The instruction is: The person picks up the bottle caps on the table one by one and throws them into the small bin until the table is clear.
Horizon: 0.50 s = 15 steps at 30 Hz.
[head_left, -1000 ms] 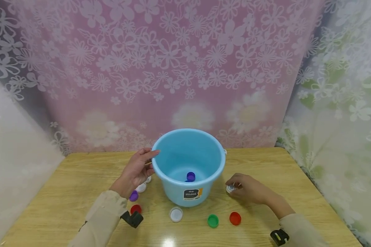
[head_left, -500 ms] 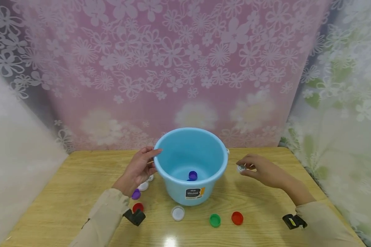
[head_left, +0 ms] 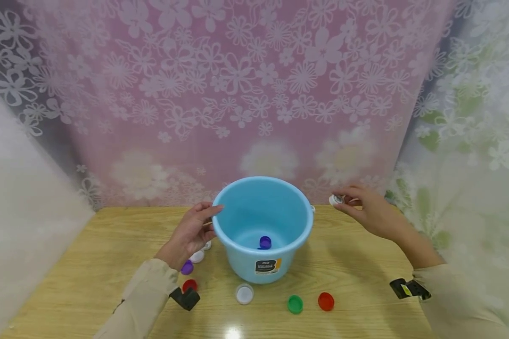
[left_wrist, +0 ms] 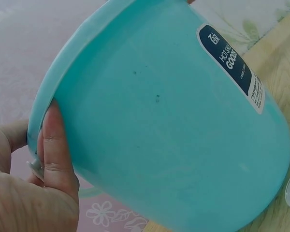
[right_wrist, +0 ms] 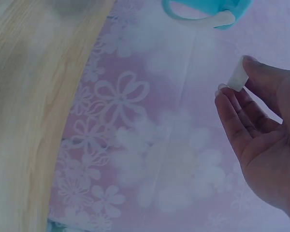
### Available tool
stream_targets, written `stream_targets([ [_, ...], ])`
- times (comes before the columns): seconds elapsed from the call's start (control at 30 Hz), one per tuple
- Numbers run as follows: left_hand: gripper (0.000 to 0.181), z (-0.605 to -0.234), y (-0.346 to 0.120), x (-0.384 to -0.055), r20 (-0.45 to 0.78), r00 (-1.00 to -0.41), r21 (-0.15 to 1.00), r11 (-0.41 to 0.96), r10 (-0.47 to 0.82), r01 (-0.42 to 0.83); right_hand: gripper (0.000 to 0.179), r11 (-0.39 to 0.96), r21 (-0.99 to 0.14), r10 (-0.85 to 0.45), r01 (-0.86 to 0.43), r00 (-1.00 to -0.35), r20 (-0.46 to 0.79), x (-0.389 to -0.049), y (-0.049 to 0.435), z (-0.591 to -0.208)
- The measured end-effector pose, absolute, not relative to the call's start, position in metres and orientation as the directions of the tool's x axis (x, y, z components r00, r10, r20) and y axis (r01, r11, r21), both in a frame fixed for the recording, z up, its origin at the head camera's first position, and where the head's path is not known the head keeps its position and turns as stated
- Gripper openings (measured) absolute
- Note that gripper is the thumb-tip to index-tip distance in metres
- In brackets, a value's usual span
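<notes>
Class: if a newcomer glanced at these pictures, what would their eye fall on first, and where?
Probably the big light-blue bucket, central on the wooden table, gripped by the left hand. Next, the right hand, in the air to the bucket's right, pinching a small white cap. Then the green cap and red cap, side by side in front of the bucket, toward the right.

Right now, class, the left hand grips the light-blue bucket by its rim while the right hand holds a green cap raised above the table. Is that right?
Not quite: the cap in the right hand is white, not green, as the head view shows. The left hand does grip the light-blue bucket by its rim, and the cap is raised above the table.
</notes>
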<state>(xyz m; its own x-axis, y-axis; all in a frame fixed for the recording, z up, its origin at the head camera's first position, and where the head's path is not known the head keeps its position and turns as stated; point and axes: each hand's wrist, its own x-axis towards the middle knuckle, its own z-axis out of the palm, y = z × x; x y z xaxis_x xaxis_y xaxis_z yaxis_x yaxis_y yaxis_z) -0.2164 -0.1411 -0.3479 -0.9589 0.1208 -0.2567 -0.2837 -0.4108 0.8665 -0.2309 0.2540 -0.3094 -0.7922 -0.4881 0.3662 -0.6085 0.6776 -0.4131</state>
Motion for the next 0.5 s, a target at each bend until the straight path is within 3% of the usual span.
stream_targets([
  [0.5,0.026,-0.349,-0.140,-0.216,-0.242,-0.961,0.872,-0.406,0.130,-0.275,0.031,0.623,-0.416,-0.489,-0.662,-0.745,0.454,-0.242,0.227,-0.284],
])
